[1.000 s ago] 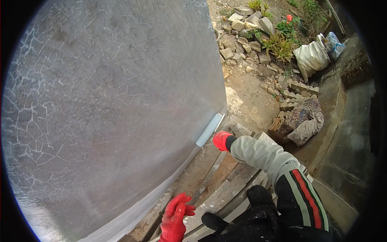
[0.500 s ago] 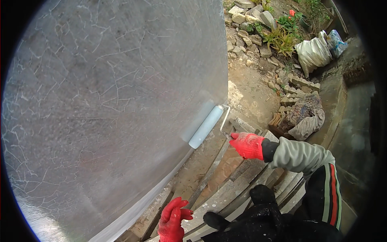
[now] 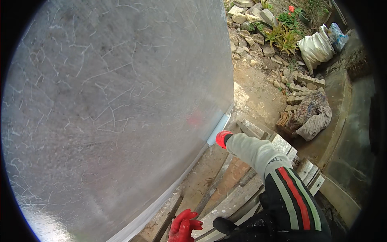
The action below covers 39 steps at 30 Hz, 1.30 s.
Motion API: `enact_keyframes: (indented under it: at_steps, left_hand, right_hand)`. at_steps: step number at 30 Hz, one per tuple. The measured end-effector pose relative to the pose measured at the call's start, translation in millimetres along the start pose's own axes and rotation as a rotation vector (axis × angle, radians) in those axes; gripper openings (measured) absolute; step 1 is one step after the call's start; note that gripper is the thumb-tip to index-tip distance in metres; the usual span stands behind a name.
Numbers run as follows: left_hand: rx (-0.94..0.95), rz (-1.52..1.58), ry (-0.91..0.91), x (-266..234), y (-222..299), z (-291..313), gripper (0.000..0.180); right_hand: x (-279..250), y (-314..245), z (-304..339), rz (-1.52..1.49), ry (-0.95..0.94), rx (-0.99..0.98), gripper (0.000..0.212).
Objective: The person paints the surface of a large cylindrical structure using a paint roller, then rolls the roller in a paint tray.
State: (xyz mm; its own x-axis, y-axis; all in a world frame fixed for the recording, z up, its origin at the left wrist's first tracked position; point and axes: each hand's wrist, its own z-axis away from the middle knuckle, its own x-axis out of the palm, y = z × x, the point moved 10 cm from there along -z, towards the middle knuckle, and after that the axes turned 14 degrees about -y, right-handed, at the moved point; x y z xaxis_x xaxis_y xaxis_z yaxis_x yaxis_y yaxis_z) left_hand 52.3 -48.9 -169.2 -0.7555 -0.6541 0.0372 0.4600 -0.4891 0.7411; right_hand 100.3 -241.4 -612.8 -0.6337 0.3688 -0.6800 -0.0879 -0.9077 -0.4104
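A pale blue paint roller (image 3: 218, 130) lies against the lower right edge of a grey, shiny wall (image 3: 133, 105) veined with white cracks. My right hand (image 3: 222, 139), in a red glove, is closed at the roller's lower end; its handle is hidden behind the glove and the grey sleeve. Low in the picture, my left hand (image 3: 184, 226), also red-gloved, is clear of the wall. Its fingers are loosely bent and apart, with nothing in them.
Below me, worn wooden planks (image 3: 238, 197) run beside the wall over the ground. Farther right lie a cloth-covered heap (image 3: 312, 113), a white sack (image 3: 316, 48) and loose stones (image 3: 252, 38) near green plants (image 3: 284, 38). A concrete ledge (image 3: 340, 121) borders the right side.
My right hand has reached forward and left with the roller, which is now lower along the wall's edge. The left hand has shifted slightly right and down in the picture, its fingers unchanged.
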Motion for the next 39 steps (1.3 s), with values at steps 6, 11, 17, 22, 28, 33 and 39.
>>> enact_keyframes:
  at_steps: [6,11,17,22,28,33,39]
  left_hand:
    - [-0.015,0.031,0.041,-7.3,-5.2,7.5,0.038]
    - [0.03,0.059,-0.018,0.2,-1.6,-0.2,0.04]
    - [0.066,0.038,-0.077,20.3,12.9,-10.8,0.041]
    - [0.11,0.054,-0.049,39.1,33.1,-16.5,0.042]
    - [0.095,0.092,-0.083,47.5,26.7,-19.6,0.039]
    - [0.071,-0.007,-0.025,37.3,31.6,-9.5,0.043]
    - [0.05,-0.025,0.088,3.5,13.9,-5.1,0.042]
  right_hand:
    - [-5.5,-7.8,15.7,0.055,0.001,-0.077,0.017]
    - [-99.4,-33.5,139.3,0.104,0.14,-0.174,0.015]
    - [-177.3,-47.5,303.9,-0.115,0.359,-0.26,0.032]
    - [-202.3,-56.0,377.1,-0.234,0.51,-0.284,0.032]
    - [-165.0,-57.1,302.4,-0.078,0.108,-0.158,0.023]
    - [-103.5,-57.5,179.3,0.107,0.101,-0.202,0.017]
    - [-49.7,-32.5,39.8,0.082,0.114,-0.099,0.018]
